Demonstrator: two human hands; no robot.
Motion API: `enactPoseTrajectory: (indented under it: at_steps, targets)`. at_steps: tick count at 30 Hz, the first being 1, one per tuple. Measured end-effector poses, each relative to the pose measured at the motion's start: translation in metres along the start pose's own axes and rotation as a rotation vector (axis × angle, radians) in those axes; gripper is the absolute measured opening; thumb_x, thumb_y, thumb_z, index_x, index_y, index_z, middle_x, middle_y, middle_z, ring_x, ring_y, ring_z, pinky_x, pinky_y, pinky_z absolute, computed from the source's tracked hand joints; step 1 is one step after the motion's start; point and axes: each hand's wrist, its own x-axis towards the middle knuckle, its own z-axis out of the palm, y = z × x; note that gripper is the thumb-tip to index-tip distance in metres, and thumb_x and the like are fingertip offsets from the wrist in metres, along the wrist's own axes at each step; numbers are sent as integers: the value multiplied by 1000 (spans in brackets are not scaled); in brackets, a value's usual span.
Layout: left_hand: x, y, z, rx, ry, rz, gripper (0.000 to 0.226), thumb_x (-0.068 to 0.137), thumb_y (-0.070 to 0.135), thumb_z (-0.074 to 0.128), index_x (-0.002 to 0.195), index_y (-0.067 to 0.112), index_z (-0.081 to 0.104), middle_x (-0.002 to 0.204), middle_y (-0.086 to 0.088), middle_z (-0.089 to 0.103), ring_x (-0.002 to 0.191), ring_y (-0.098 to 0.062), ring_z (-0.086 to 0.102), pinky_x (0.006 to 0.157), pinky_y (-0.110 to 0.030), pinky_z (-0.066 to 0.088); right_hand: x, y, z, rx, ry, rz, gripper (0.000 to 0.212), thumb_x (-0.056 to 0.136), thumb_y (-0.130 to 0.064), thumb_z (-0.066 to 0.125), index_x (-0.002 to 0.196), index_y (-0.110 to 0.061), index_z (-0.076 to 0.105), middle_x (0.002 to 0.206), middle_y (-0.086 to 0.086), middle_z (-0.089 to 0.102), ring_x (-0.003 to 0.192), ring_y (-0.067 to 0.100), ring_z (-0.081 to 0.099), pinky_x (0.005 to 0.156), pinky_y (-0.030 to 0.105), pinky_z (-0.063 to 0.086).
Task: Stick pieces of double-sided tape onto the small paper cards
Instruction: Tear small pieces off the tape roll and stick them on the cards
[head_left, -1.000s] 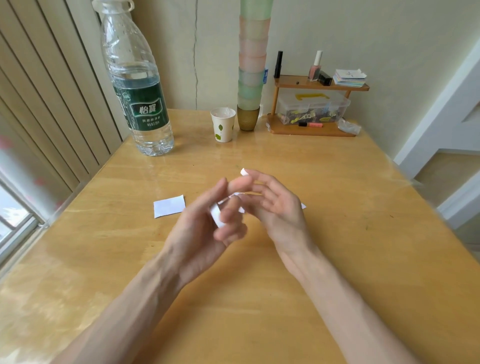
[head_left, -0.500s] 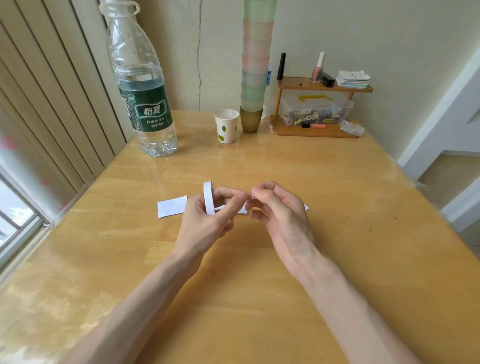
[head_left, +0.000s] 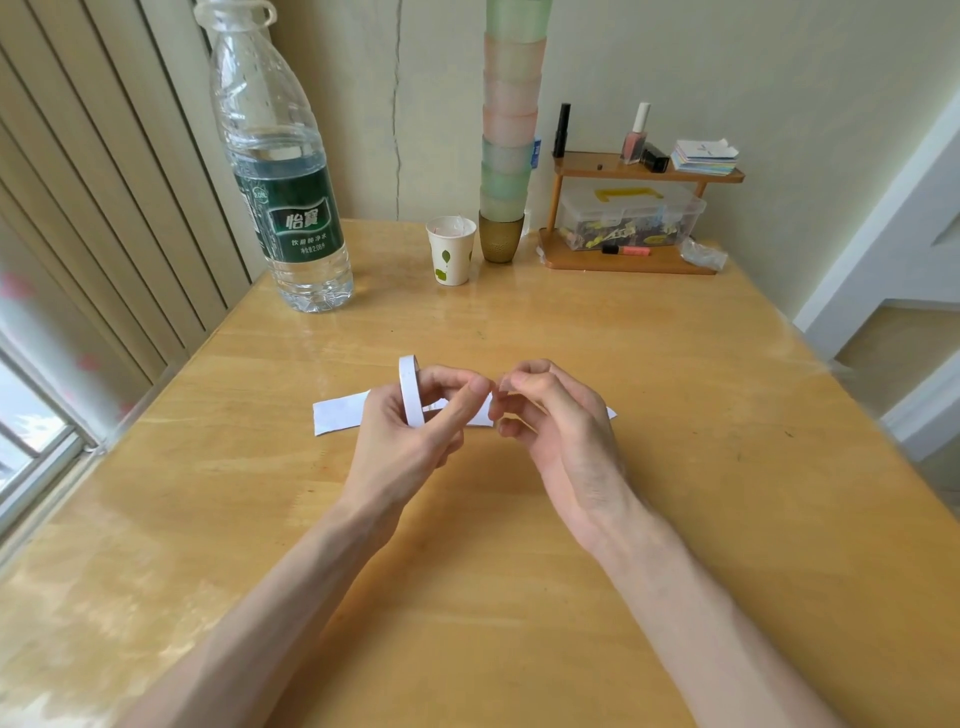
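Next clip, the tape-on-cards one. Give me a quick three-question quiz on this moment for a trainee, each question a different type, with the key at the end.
1. True or false: the tape roll lies flat on the table.
2. Which stands closest to the water bottle? A) paper cup B) nail polish C) clear box
3. Fill in: the leftmost paper card is partly hidden by the ___ hand.

Key:
1. False. The left hand grips it, standing on edge above the table.
2. A
3. left
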Motion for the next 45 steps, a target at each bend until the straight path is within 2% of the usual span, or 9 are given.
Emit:
enactPoseTrajectory:
  at_steps: [5,10,14,20,23,29,33,39,45]
  targets:
    - [0,0,0,38,3,37,18,86,31,77,90,13,77,65,7,55,49,-9,42,50,-16,34,0,2,-1,-37,8,-31,25,90,-25,51,84,-13,72,89,6,68,82,23,60,75,37,44]
    - [2,-1,1,14,77,-58,20,86,29,80,88,12,70,63,8,54,45,-11,38,47,-18,35,1,11,-1,-355,23,-216,33,95,-24,48,98,-23,82,103,8,69,90,28,65,81,49,51]
    - [4,-4,0,39,108,-85,28,89,29,79,81,8,65,55,11,49,42,-13,37,45,-19,33,1,12,-1,-413,41,-250,38,94,-35,49,105,-21,82,111,6,66,84,18,67,79,42,53]
    - [3,-3,1,-3,125,-94,21,90,30,77,82,11,74,53,9,54,41,-13,39,46,-18,34,1,14,-4,-481,40,-281,39,98,-32,48,110,-17,82,111,15,63,85,7,66,75,19,49]
    - [4,-3,0,-19,130,-119,22,90,31,77,80,13,73,50,10,52,42,-13,38,46,-19,32,1,13,-5,-495,31,-279,39,100,-26,46,112,-15,81,106,20,64,91,-5,62,76,20,49]
    - [5,-4,-2,-16,131,-110,20,91,30,77,83,11,74,50,10,55,41,-13,39,46,-18,32,2,15,-6,-480,24,-293,48,95,-42,44,112,-18,81,103,20,65,92,-8,61,75,22,50]
    - [5,-5,-2,-16,127,-107,18,93,26,76,83,10,73,50,10,54,42,-11,39,46,-17,33,3,15,-6,-474,23,-292,43,98,-36,46,112,-17,81,103,20,65,90,-4,62,74,23,50]
    - [4,-6,-2,3,88,-105,24,92,29,75,89,5,75,54,10,57,44,-13,40,48,-19,33,2,15,-5,-465,38,-281,45,94,-42,46,112,-21,82,112,12,65,80,19,68,74,26,52]
    - [5,-6,-2,16,102,-104,23,93,29,75,85,7,74,51,10,54,43,-12,40,47,-17,34,2,15,-4,-467,47,-276,45,95,-42,45,111,-22,82,112,11,65,80,19,68,74,28,52]
